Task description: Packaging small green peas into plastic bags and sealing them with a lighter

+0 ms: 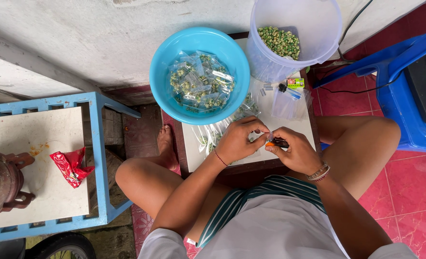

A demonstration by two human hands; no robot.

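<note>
The person sits cross-legged at a low tabletop (289,125), both hands meeting just above its near edge. The right hand (294,151) is clamped on a small black and orange lighter (277,142), thumb on top, its tip pointing left. The left hand (239,139) pinches a small clear bag (257,137) between thumb and fingertips, and the bag's edge sits right at the lighter's tip, touching or nearly so; the fingers hide most of the bag, so I cannot tell how full it is. The likely trouble lies in that closeness: held too long against a flame, the thin plastic could melt through instead of sealing, and the left fingertips are close enough to be burned. A loose pinch could also let the bag slip and spill. More clear bags (210,134) lie on the tabletop just beyond the left hand. Farther off, a blue bowl (165,91) holds filled bags of green peas, and beside it to the right a clear tub (318,29) holds loose peas (280,42). A stack of empty bags (285,103) lies under the tub.
</note>
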